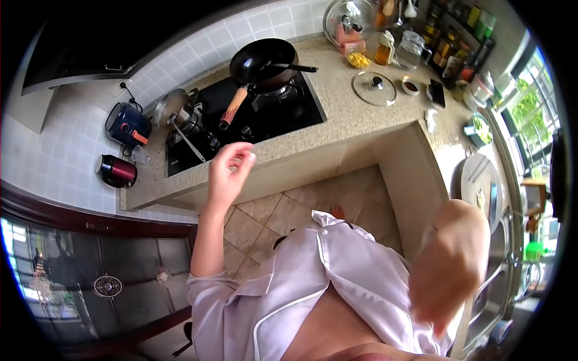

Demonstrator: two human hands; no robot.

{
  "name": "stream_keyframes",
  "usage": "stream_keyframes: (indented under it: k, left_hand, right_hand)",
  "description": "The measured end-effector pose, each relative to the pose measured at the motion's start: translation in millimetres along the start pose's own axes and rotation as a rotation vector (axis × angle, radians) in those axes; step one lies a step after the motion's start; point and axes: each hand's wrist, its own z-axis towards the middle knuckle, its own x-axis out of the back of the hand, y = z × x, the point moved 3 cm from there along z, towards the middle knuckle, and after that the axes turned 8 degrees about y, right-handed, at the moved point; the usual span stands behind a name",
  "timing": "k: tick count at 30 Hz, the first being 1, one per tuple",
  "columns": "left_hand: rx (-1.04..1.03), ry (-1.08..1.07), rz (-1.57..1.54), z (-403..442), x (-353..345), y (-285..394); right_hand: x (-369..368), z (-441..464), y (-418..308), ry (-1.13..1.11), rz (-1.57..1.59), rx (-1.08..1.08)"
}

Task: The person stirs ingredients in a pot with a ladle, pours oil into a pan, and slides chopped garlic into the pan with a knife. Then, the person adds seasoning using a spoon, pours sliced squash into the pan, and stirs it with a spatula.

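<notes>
My left hand [231,169] is raised in front of the stove's near edge, its fingers loosely curled and a little apart, with nothing seen in it. Beyond it, a black wok [256,54] with a wooden handle [233,108] stands on the right burner. A black-handled utensil [295,67] rests in the wok, its handle over the rim. On the left burner is a pot with a glass lid [171,108] and a long metal handle [189,141]. My right hand [445,265] hangs near the counter on the right, smeared by motion; its fingers cannot be made out.
A glass lid [374,88], a bowl of yellow food [358,59] and a small dish of dark sauce [410,86] sit on the counter [337,90]. A round board [472,174] lies by the sink [497,265]. An electric kettle [117,171] stands far left.
</notes>
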Motion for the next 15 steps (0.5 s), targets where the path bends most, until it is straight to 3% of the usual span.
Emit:
stream_keyframes:
  k: [1, 5, 7, 9, 11, 12, 13, 15]
  left_hand:
    - [0.047, 0.107, 0.030, 15, 1, -26]
    - [0.103, 0.495, 0.386, 57, 11, -111]
    - [0.120, 0.551, 0.546, 67, 10, -134]
    - [0.127, 0.593, 0.704, 79, 13, -154]
    - [0.302, 0.548, 0.624, 88, 18, -181]
    - [0.439, 0.511, 0.435, 95, 24, -198]
    - [0.408, 0.552, 0.190, 101, 21, -204]
    - [0.814, 0.624, -0.157, 103, 24, -209]
  right_hand:
    - [19, -18, 21, 0.120, 0.059, -0.076]
    - [91, -85, 123, 0.403, -0.515, -0.685]
    - [118, -135, 183, 0.500, -0.722, -0.956]
    - [135, -175, 234, 0.584, -0.670, -0.958]
    - [142, -191, 268, 0.614, -0.794, -0.908]
    - [148, -195, 282, 0.646, -0.925, -0.857]
    - [152, -198, 297, 0.648, -0.920, -0.851]
    - [159, -202, 325, 0.720, -1.045, -0.860]
